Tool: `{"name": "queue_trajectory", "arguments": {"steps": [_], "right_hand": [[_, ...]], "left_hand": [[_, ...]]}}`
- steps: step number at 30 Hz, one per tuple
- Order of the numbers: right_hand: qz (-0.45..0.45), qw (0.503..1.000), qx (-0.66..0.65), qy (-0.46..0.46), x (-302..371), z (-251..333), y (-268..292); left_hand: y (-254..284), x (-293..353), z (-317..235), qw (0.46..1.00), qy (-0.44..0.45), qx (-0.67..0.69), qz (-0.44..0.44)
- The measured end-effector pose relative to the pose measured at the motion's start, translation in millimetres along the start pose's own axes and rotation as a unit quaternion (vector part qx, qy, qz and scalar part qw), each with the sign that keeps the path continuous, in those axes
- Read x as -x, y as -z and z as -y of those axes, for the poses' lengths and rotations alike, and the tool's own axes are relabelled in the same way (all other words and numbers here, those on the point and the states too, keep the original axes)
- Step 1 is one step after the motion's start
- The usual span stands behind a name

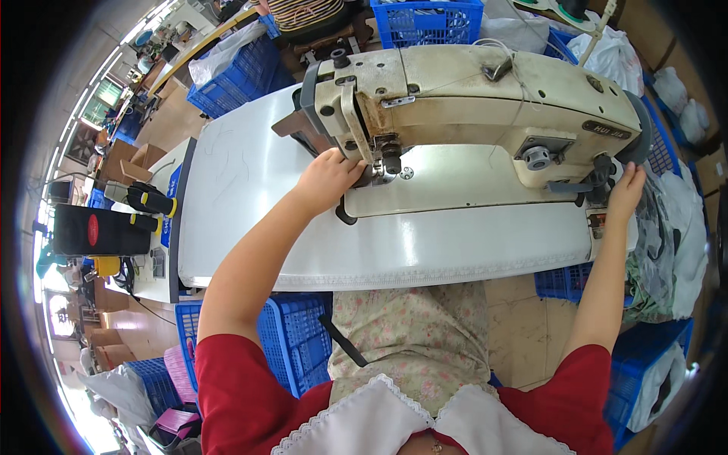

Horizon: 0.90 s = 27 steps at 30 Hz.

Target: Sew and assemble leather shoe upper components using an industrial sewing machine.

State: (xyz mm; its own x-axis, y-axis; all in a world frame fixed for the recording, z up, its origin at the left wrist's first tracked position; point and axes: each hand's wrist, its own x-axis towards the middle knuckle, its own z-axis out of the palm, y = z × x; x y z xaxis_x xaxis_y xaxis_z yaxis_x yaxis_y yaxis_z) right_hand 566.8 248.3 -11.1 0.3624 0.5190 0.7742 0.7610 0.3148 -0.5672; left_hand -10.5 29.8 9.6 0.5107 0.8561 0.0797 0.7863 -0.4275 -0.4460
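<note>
we can't see the needle itself: the left hand [327, 179] covers the spot under the head of the sewing machine [470, 98], and its fingertips vanish behind the presser foot area, so we cannot tell how far the fingers are curled or whether they pinch anything. the right hand [626, 191] is partly lost too, its fingers tucked behind the handwheel [643, 133] at the machine's far right end; it touches the wheel's lower rim, but whether it grips or just rests there we cannot tell. no cloth shows clearly under the needle.

the machine sits just beyond both hands, its cream body spanning the gap between them, with the left hand at its needle end and the right hand at its wheel end. it stands on a white surface [250, 205], which stretches out to the left of the left hand and back toward us.

farther left of the left hand, well apart, lie a black box [95, 230] and black and yellow tools [152, 201] on a side shelf. blue crates [292, 341] stand below the surface near our lap, more of them beyond the machine. right of the right hand, white and dark bundles of cloth [671, 243] spill over the crates; their edges are warped at the rim and hard to read.
</note>
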Motion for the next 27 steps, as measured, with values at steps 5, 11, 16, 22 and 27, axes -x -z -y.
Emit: {"name": "queue_trajectory", "arguments": {"steps": [5, 11, 16, 22, 27], "right_hand": [[0.131, 0.985, 0.041, -0.103, -22, -2, 17], [0.179, 0.983, 0.017, -0.023, -22, 52, 41], [0.459, 0.884, 0.086, -0.031, 4, 12, 95], [0.491, 0.857, 0.110, 0.113, 29, -3, 102], [0.429, 0.897, -0.015, 0.101, 28, 15, 108]], "left_hand": [[-4, -8, 4, 0.998, -0.029, -0.013, -0.047], [2, 6, 18, 0.998, -0.011, 0.010, 0.063], [-11, 3, 19, 0.997, -0.050, -0.003, -0.066], [-3, -7, 7, 0.998, -0.012, -0.002, 0.055], [9, -7, -4, 0.999, -0.027, -0.017, -0.010]]}}
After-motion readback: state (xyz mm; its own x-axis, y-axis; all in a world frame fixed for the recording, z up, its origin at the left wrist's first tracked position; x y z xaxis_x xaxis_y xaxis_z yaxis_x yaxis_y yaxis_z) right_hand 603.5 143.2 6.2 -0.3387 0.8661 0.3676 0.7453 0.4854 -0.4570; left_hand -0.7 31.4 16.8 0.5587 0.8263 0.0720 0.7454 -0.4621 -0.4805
